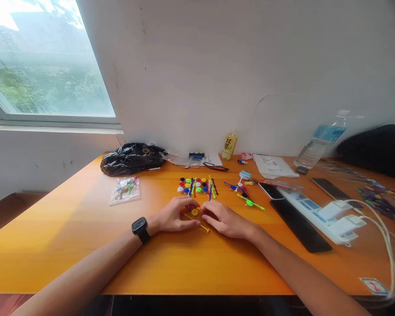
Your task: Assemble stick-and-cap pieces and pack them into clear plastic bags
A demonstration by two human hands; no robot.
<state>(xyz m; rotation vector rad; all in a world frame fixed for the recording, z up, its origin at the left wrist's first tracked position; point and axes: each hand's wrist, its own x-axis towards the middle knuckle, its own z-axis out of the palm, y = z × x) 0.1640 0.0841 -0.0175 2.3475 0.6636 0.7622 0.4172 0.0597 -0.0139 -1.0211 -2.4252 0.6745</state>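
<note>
Low over a glossy orange-brown wooden table (85,237), a person's bare hands face each other, forearms angling in from the lower corners. The left hand (178,215), its wrist banded by a black square-faced watch (139,225), arches palm inward, thumb and curved fingers apart. Opposite, the right hand (226,220) bends its fingers inward; whether they grip anything cannot be told. A round yellow plastic disc (194,212) sits between the hands, a slim yellow plastic arrow (204,228) slanting just nearer the person. Small multicoloured plastic discs (198,190) stand in rows beyond.
</note>
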